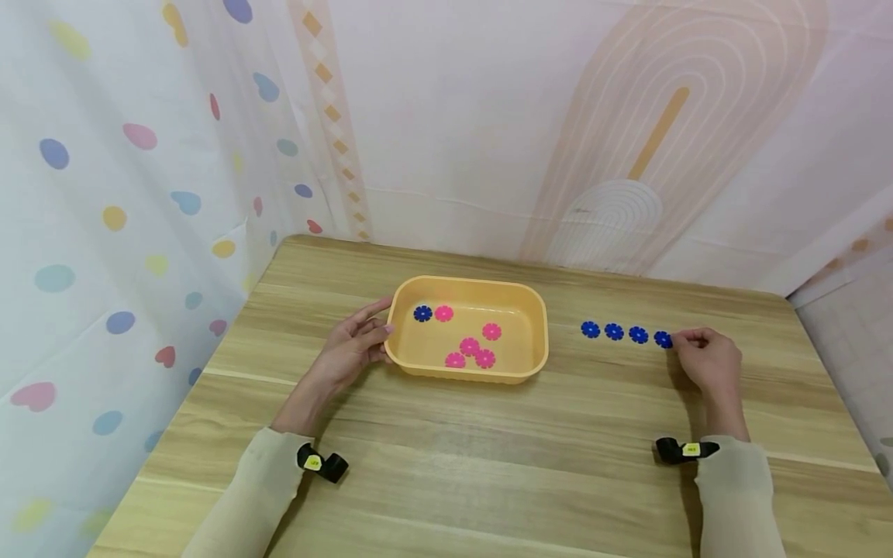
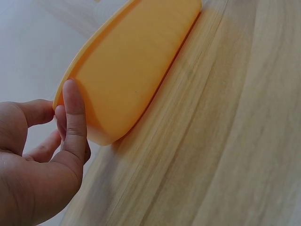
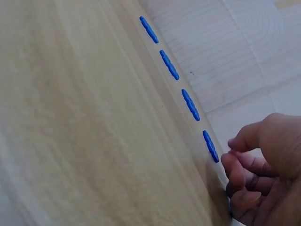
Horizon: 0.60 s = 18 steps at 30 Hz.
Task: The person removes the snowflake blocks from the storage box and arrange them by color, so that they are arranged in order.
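A yellow plastic basin [image 1: 474, 373] stands on the table in the head view. Several pink snowflake building discs [image 1: 491, 332] and one blue snowflake disc [image 1: 422, 314] lie in it. My left hand [image 1: 354, 341] grips the basin's left end, thumb at the rim and fingers against the outer wall [image 2: 127, 70]. To the right of the basin, several blue snowflake discs [image 1: 614, 332] lie flat in a spaced row. At the row's right end is my right hand [image 1: 711, 364], its loosely curled fingertips beside the last blue disc [image 3: 210, 147]; nothing shows between thumb and forefinger.
The wooden table [image 1: 446, 465] reaches back to a patterned curtain [image 1: 460, 139]. Another dotted curtain [image 1: 139, 232] hangs along the left side. Each wrist wears a small black camera on a strap.
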{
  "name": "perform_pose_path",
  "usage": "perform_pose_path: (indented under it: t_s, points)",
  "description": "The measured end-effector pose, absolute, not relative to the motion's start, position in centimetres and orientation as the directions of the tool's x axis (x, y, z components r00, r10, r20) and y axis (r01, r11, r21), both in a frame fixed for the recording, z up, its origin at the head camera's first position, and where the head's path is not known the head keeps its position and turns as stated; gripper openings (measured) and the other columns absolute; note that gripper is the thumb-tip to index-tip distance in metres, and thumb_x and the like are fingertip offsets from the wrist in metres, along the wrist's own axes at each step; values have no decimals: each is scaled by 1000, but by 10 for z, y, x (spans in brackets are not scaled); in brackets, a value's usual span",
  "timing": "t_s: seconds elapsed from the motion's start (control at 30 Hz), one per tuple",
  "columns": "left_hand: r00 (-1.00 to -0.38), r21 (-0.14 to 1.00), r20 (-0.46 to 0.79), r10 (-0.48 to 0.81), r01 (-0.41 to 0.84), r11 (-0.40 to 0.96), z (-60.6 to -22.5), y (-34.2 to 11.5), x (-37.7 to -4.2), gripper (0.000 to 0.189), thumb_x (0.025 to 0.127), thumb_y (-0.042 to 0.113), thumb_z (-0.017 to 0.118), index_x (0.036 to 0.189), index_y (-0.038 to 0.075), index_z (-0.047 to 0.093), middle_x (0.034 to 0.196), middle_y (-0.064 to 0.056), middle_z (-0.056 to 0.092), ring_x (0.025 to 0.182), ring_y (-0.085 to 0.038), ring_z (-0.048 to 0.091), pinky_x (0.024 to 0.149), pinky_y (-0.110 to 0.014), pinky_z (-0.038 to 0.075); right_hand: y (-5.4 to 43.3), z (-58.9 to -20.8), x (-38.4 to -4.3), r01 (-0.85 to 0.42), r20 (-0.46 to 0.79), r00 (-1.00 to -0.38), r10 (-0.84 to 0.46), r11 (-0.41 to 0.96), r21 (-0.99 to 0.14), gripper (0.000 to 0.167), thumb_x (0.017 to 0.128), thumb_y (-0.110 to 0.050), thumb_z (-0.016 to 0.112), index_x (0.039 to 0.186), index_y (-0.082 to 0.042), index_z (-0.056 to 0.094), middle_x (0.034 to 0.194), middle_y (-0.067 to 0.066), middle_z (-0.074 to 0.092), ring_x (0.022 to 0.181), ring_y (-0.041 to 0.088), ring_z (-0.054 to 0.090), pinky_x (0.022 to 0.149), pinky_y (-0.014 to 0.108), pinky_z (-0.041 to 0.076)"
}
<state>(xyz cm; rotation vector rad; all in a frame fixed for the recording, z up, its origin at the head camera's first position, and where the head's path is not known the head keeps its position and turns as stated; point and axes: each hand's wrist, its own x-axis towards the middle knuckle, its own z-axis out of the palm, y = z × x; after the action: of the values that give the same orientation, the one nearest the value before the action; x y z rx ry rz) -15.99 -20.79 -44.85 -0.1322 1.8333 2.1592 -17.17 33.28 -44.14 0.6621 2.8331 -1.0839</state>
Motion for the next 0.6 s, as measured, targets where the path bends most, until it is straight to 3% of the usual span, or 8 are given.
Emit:
perform_pose_path:
  t_s: [0.47,0.6]
  points:
    - [-949,948,-265,169,-289,-135,-448,-207,-160,58,104,9,60,158,15,40,111,-10,60,74,-12,65,68,-24,63,315,-429,-168,252,-99,-960,261,655,-713,49,102,-47,59,129,-7,65,101,-6,62,84,3,55,68,16,47]
    - [-949,948,-266,171,-290,-134,-448,-207,-160,58,104,10,60,158,15,40,111,-10,60,74,-11,65,68,-23,62,308,-425,-168,208,-76,-972,223,658,-723,51,100,-50,60,128,-7,65,103,-2,64,84,4,57,67,15,48]
